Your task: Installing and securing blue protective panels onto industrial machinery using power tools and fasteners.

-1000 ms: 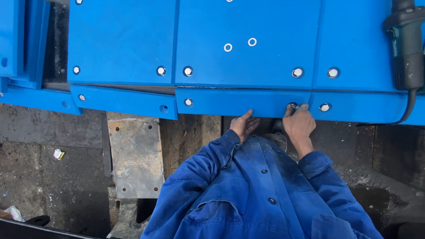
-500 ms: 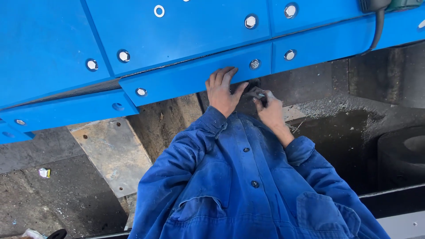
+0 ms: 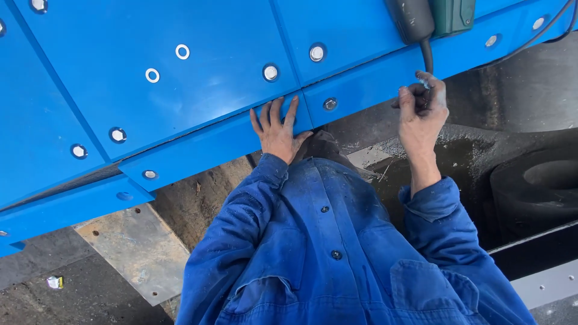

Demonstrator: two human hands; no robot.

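On the blue panel (image 3: 198,96), left hand (image 3: 278,133) flat, fingers spread; right hand (image 3: 421,111) fingers pinching a small bolt (image 3: 426,84).

The person wore a blue work coverall (image 3: 337,253) of sturdy cloth, fastened down the front with small dark buttons and marked by grubby smears across the chest. Long sleeves ran to loose, turned cuffs at both wrists, and a flapped patch pocket sat on either side of the chest. The left hand (image 3: 278,129) and right hand (image 3: 421,111) were bare, without gloves, and looked soiled with dark grime.

A blue bolted panel (image 3: 180,96) carries washers (image 3: 182,52) and a dark power tool (image 3: 412,18).
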